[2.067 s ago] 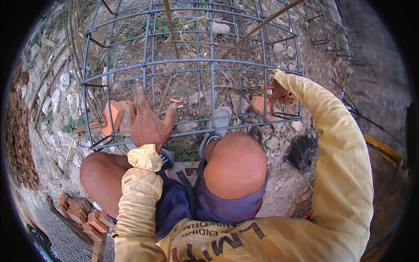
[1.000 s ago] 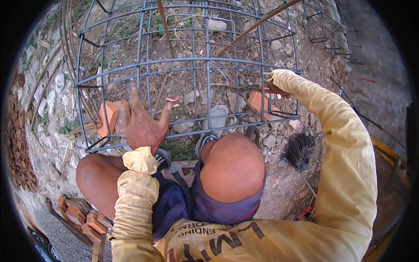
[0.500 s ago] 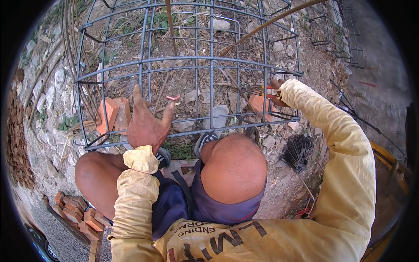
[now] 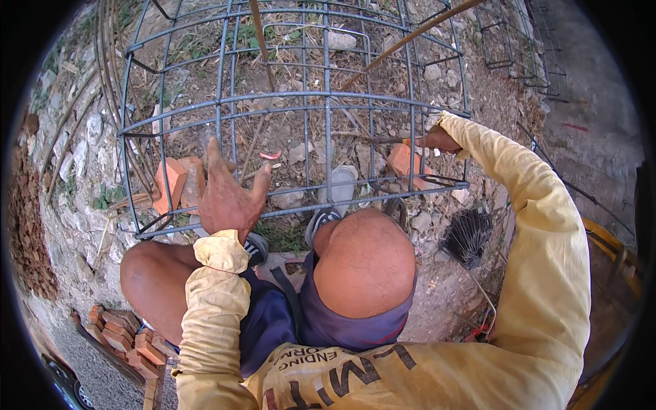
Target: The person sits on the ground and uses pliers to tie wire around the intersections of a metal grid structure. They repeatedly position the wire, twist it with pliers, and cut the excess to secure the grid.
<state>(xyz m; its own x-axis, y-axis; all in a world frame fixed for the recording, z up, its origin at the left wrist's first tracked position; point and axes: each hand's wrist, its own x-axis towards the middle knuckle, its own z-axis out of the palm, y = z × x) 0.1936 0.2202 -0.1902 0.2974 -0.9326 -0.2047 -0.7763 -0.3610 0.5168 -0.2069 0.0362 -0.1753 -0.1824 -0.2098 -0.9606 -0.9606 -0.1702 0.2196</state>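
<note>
A cage of grey steel reinforcing bars (image 4: 328,123) stretches across the ground in front of my knees. My left hand (image 4: 231,195) reaches over its nearest bar with thumb and fingers apart, holding nothing. At the cage's right side, my right hand (image 4: 442,140) is closed on orange-handled pliers (image 4: 393,141), whose dark jaws point left among the bars. What the jaws grip is too small to tell. An orange brick (image 4: 403,160) lies just below the pliers. Two more pieces of brick (image 4: 171,184) rest near the left hand, by the cage's left corner.
A bundle of thin dark tie wire (image 4: 467,238) lies right of my knee. Rusty rods (image 4: 424,33) slant over the cage. Another bar cage (image 4: 509,61) stands at far right. Stacked bricks (image 4: 130,338) sit at lower left. Stones (image 4: 298,152) litter the soil.
My right hand has turned and closed round the plier handles, which were spread apart before. The jaws now point left more plainly. My left hand has barely moved.
</note>
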